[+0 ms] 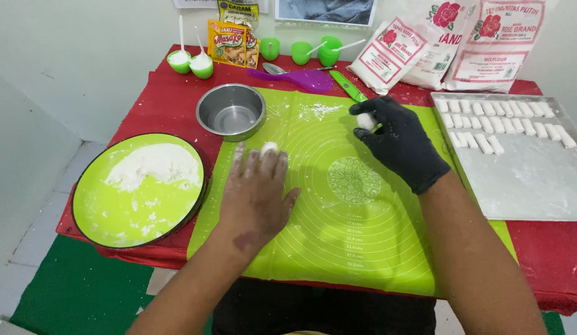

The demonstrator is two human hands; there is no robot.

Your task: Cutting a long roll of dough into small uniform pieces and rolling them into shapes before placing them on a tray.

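My bare left hand point(257, 189) lies flat, palm down, on a green silicone mat point(338, 242), with a small white dough piece point(269, 147) under its fingertips. My right hand point(400, 146), in a black glove, holds another white dough lump point(364, 121) between its fingers over the mat's upper right part. Flour dusts the left fingers and the mat near its top.
A round green plate point(115, 217) with white dough sits at the left. A steel bowl point(230, 111) stands behind the mat. A metal tray point(530, 186) at the right carries rows of white dough sticks. Flour bags point(443, 49), green cups, a purple spoon and seasoning packets line the back.
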